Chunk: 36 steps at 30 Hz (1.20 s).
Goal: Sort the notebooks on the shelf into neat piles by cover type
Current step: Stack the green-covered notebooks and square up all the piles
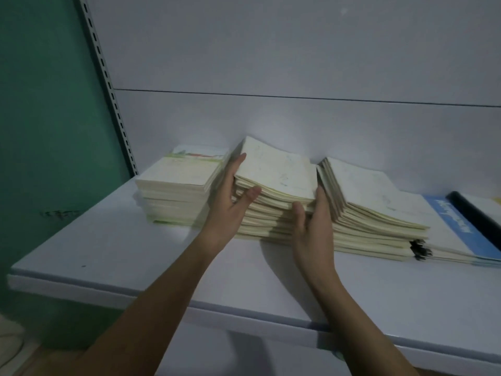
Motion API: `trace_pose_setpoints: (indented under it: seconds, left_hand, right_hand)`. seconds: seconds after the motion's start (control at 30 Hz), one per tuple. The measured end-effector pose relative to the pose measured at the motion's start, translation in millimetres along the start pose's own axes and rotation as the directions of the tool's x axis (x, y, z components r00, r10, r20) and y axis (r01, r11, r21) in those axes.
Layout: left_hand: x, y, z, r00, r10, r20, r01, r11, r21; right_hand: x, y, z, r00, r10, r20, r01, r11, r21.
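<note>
A white shelf (pixel 113 248) runs from near left to far right against a pale back panel (pixel 271 50); a slotted upright (pixel 108 85) and a green wall (pixel 40 118) stand at the left.

Three cream-covered piles of notebooks sit toward the far edge of the shelf. The left pile (pixel 176 185) is squared and stands apart from both hands; its top cover shows a green and red picture band at the far edge. The middle pile (pixel 273 196) lies between the two hands; its upper notebooks are lifted and tilted, far edge high, and the lower notebooks are fanned unevenly. The right pile (pixel 374 213) slumps down to the right, touching the middle pile on its left side; its near right corner shows dark binding edges.

The left hand (pixel 230 196) lies flat against the left side of the middle pile; the fingers are straight and extended along the raised top cover, the thumb points right across the near edges; the hand is not curled round anything. The right hand (pixel 314 226) presses the right near corner of the middle pile; the fingers reach up into the gap beside the right pile, the thumb is upright against the near edges; whether it pinches the notebooks cannot be told.

A blue-covered notebook (pixel 455 229) and a black-edged item (pixel 477 213) lie at the far right.
</note>
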<state>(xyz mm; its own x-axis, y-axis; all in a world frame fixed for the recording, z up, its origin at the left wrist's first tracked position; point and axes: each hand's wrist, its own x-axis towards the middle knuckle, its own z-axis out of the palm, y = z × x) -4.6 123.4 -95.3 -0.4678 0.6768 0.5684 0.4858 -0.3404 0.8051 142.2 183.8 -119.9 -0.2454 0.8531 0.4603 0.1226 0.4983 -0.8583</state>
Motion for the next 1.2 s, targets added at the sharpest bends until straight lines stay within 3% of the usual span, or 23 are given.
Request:
trace_pose_setpoints:
  seconds: [0.17, 0.47, 0.57, 0.7, 1.03, 1.2]
  left_hand:
    - [8.3, -10.6, -1.8, 0.999, -0.032, -0.009, 0.032, 0.999, -0.019]
    - [7.3, -16.5, -11.0, 0.996, -0.056, 0.064, 0.064, 0.989, -0.135]
    - [10.1, -15.3, -12.8, 0.99, -0.094, 0.101, 0.113, 0.972, -0.208]
    - [12.9, -15.7, -13.8, 0.991, -0.075, 0.106, 0.093, 0.98, -0.175]
    - [5.1, -13.2, -14.5, 1.0, 0.012, 0.019, -0.009, 0.993, -0.12]
    - [5.5, -15.5, -16.6, 0.999, -0.035, 0.007, 0.036, 0.99, -0.134]
  right_hand:
    - [14.8, 0.1, 1.1, 1.0, 0.021, 0.016, -0.022, 1.0, 0.019]
    - [16.3, 7.2, 0.2, 0.987, 0.137, 0.08, -0.153, 0.952, 0.265]
    - [17.2, 5.6, 2.3, 0.988, 0.129, 0.083, -0.145, 0.959, 0.242]
    - [25.5, -0.6, -0.9, 0.992, 0.029, 0.12, -0.053, 0.978, 0.202]
    - [16.5, 9.1, 1.6, 0.996, 0.019, 0.088, -0.035, 0.982, 0.186]
    - [16.2, 10.7, 0.0, 0.995, 0.061, 0.082, -0.073, 0.986, 0.15]
